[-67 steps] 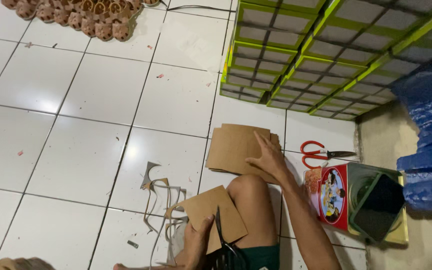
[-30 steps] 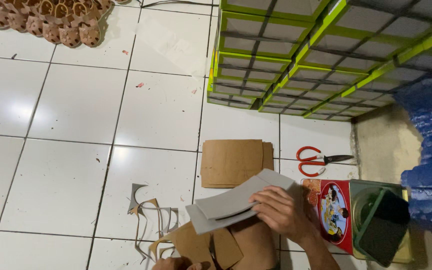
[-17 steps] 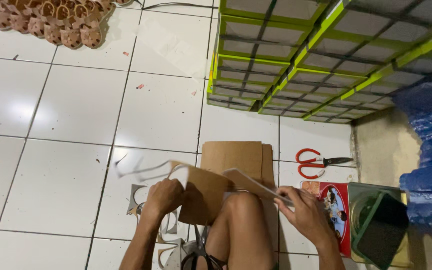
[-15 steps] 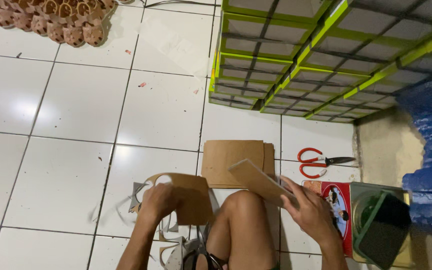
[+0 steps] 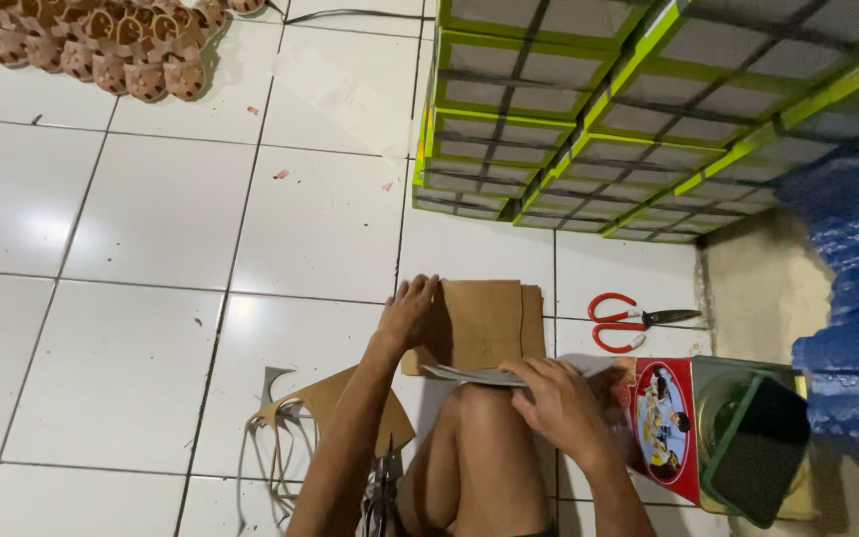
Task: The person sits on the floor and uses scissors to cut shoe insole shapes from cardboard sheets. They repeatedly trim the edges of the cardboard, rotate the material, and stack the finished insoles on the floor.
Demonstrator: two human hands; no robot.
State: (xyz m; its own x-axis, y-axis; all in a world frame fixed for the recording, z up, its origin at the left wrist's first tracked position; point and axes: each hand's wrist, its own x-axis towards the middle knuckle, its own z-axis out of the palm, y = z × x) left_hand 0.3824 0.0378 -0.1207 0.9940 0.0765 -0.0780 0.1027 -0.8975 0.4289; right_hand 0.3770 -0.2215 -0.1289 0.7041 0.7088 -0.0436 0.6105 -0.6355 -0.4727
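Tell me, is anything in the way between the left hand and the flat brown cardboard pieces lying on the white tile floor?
Nothing visible is. The left hand already rests on the near-left edge of the flat brown cardboard stack, touching it. The right hand holds a thin grey sheet above the knee, beside that stack, not between.

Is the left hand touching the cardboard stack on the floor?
Touching. In the head view the left hand lies flat on the left edge of the brown cardboard stack, its fingers overlapping the top sheet.
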